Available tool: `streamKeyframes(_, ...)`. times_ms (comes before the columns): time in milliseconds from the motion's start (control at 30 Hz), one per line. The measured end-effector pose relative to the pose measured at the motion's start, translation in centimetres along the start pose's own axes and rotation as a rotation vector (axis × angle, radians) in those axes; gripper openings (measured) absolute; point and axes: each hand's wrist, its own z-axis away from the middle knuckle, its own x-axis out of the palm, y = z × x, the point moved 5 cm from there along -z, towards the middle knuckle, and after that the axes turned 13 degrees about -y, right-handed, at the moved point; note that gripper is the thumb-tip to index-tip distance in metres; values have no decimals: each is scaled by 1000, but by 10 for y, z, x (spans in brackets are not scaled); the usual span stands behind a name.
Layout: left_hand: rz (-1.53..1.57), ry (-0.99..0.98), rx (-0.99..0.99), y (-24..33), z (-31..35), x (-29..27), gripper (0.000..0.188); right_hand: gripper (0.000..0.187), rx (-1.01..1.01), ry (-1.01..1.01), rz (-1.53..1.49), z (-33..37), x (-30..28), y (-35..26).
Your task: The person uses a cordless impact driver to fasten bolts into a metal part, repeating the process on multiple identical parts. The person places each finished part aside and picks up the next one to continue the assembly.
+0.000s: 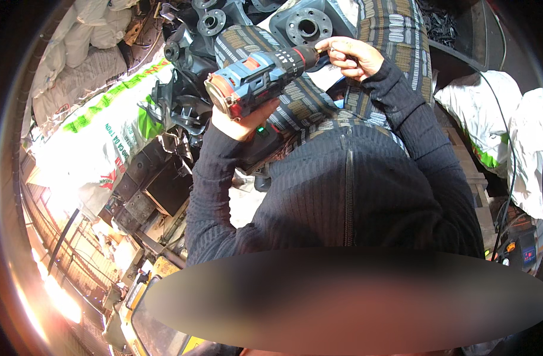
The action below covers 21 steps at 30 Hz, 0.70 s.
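My left hand (242, 123) is wrapped round the grip of a blue and red cordless drill (254, 74), held level above my lap with its chuck toward the right. At the chuck's tip, the fingers of my right hand (355, 57) are pinched together. Whatever small piece they hold is too small to make out. Just beyond the chuck, between my patterned trouser legs (396, 35), lies a dark metal part with a round drilled flange (294, 25). Another flanged hub (204, 24) sits among dark metal parts to the left of my knee.
White and green sacks (99, 142) lie at the left, with more white sacks (482, 107) at the right. A dark bin (461, 56) of small black pieces stands at the far right. A black cable (511, 160) hangs down the right side near a device with a lit display (527, 254).
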Motion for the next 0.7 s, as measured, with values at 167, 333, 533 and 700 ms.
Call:
streamKeyframes(167, -35, -2, 6, 6, 2, -3, 37, 34, 3, 50, -19, 0, -2, 1)
streamKeyframes(333, -162, -27, -52, 3, 4, -1, 35, 34, -9, 33, -36, 0, -3, 3)
streamKeyframes(533, -142, -14, 5, -1, 6, -1, 34, 35, 74, -31, -43, 0, -2, 8)
streamKeyframes(700, -284, -4, 146, 9, 9, -3, 34, 31, 64, 24, -78, 0, -5, 9)
